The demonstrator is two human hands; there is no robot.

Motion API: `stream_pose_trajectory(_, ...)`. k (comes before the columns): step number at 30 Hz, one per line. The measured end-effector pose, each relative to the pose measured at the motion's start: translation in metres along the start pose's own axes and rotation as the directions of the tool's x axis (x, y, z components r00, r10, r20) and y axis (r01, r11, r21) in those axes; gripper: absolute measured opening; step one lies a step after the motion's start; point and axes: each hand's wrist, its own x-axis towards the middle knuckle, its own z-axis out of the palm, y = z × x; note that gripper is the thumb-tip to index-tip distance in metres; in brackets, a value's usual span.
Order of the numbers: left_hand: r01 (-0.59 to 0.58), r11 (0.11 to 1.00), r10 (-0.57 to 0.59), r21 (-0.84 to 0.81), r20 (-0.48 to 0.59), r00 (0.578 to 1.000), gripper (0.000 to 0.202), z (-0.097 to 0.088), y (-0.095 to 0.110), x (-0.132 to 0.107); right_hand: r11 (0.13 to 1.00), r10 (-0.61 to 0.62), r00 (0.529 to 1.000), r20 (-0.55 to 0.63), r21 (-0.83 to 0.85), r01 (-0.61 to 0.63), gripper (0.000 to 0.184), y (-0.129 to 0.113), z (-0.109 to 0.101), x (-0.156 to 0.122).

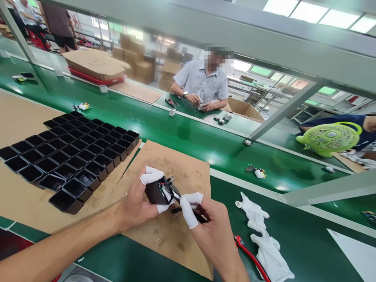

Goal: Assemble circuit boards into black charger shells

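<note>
My left hand [139,201] is closed around a black plastic housing [153,192], tilted with its opening toward the right. Coloured wires and a white part [167,192] show inside that opening. Between the thumb and fingers of my right hand [213,221] is a slim black tool [201,216], its tip at the housing's mouth; its exact kind is unclear. Small dark pieces with metal ends stick out beside the opening, partly hidden by my fingers. White finger cots cover the fingertips I can see. Both hands are above a stained cardboard sheet [188,168].
Rows of open black housings [70,150] stand on cardboard at left. Red-handled pliers [251,256] and white gloves [272,250] lie at right. A green conveyor belt [188,131] carries small assemblies. Across it sits a co-worker [202,80]; a green fan [330,137] stands farther right.
</note>
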Motion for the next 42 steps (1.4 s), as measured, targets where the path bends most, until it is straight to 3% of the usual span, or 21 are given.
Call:
stream_pose_trajectory(6, 0.007, 1.000, -0.007, 0.020, 0.003, 1.000, 0.057, -0.001, 0.002, 0.003, 0.987, -0.130, 0.984, -0.117, -0.112, 0.117, 0.021, -0.001, 0.005, 0.000)
stream_pose_trajectory(19, -0.037, 0.997, 0.035, 0.068, 0.032, 0.999, 0.061, -0.002, 0.007, 0.007, 0.958, -0.253, 0.961, -0.109, -0.166, 0.233, 0.019, 0.000, 0.006, 0.002)
stream_pose_trajectory(24, 0.033, 0.997, -0.031, 0.074, -0.024, 0.999, 0.056, 0.001, 0.007, 0.004, 0.956, -0.245, 0.964, -0.102, -0.190, 0.223, 0.020, 0.000, 0.008, 0.001)
stream_pose_trajectory(27, 0.143, 0.989, -0.139, 0.046, -0.070, 0.988, 0.056, 0.004, 0.010, 0.002, 0.960, -0.230, 0.968, -0.105, -0.190, 0.207, 0.020, 0.002, 0.008, 0.001)
stream_pose_trajectory(29, 0.301, 0.953, -0.302, -0.018, -0.072, 0.951, 0.057, 0.004, 0.012, 0.005, 0.961, -0.222, 0.963, -0.156, -0.203, 0.188, 0.019, 0.007, 0.007, 0.001)
stream_pose_trajectory(31, 0.507, 0.847, -0.519, -0.162, -0.040, 0.854, 0.055, 0.003, 0.012, 0.011, 0.960, -0.214, 0.949, -0.230, -0.229, 0.161, 0.021, 0.016, 0.004, 0.002)
stream_pose_trajectory(33, 0.636, 0.702, -0.669, -0.321, 0.012, 0.744, 0.053, 0.000, 0.010, 0.020, 0.961, -0.187, 0.937, -0.295, -0.255, 0.112, 0.032, 0.026, 0.003, 0.004)
stream_pose_trajectory(36, 0.677, 0.562, -0.748, -0.476, 0.058, 0.661, 0.050, -0.003, 0.001, 0.034, 0.963, -0.099, 0.924, -0.370, -0.270, -0.005, 0.053, 0.043, 0.007, 0.009)
stream_pose_trajectory(39, 0.694, 0.439, -0.787, -0.571, 0.128, 0.604, 0.046, -0.003, -0.012, 0.050, 0.957, 0.004, 0.916, -0.401, -0.264, -0.119, 0.054, 0.060, 0.014, 0.014)
stream_pose_trajectory(42, 0.718, 0.241, -0.831, -0.653, 0.244, 0.501, 0.031, 0.000, -0.030, 0.075, 0.946, 0.076, 0.931, -0.356, -0.269, -0.180, 0.050, 0.074, 0.019, 0.017)
